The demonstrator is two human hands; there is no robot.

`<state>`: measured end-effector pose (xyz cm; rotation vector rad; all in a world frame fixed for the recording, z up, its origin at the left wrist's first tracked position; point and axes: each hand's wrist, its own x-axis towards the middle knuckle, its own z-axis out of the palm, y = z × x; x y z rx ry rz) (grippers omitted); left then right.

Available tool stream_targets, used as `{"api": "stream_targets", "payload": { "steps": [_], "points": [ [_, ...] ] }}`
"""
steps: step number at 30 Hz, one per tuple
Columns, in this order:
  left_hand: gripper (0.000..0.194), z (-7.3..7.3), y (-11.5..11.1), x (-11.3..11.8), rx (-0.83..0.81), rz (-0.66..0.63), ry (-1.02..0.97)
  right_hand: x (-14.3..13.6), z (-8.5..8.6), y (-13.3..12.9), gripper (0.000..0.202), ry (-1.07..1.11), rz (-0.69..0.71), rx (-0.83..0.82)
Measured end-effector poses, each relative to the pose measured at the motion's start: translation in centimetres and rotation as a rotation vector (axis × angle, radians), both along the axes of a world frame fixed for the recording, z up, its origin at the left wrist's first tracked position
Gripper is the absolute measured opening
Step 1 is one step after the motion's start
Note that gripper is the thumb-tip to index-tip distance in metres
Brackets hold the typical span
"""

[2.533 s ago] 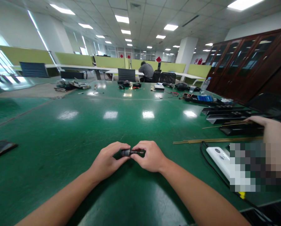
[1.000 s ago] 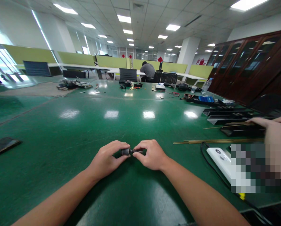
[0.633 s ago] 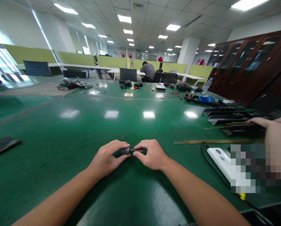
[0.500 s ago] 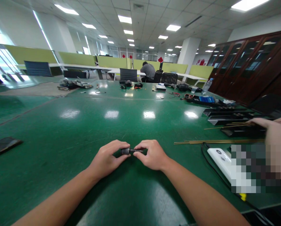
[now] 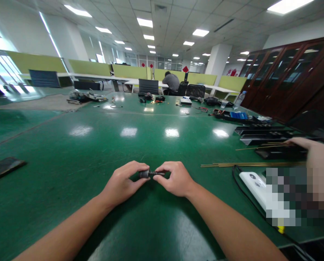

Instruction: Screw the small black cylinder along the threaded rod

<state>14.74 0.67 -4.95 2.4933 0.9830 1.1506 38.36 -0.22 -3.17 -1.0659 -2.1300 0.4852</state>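
Observation:
Between my two hands, just above the green tabletop (image 5: 102,148), is a small dark part: a black cylinder (image 5: 144,174) with a thin ribbed or threaded shaft (image 5: 154,173) running out to the right. My left hand (image 5: 127,179) pinches the cylinder between thumb and fingers. With thumb and fingertips, my right hand (image 5: 175,177) is closed on the shaft. Cylinder and shaft lie in one line, roughly level. The exact kind of part is too small to make out.
At the right, a co-worker's hand (image 5: 304,143) touches thin brass-coloured rods over black channels (image 5: 270,139). More rods (image 5: 232,165) lie nearer, beside a white device (image 5: 253,186) with a black cable. A dark flat slab (image 5: 4,169) lies at the left. Tools and a bottle (image 5: 240,98) stand far back.
My hands and the dark part stay almost in place. The co-worker's hand at the right has shifted slightly over the rods.

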Motion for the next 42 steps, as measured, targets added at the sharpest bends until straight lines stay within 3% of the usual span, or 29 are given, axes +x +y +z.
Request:
{"api": "stream_targets", "payload": {
  "steps": [42],
  "points": [
    [0.031,0.36,0.46,-0.69,0.055,0.038,-0.020,0.17,0.16,0.28,0.011,0.042,-0.038,0.007]
  ]
}}
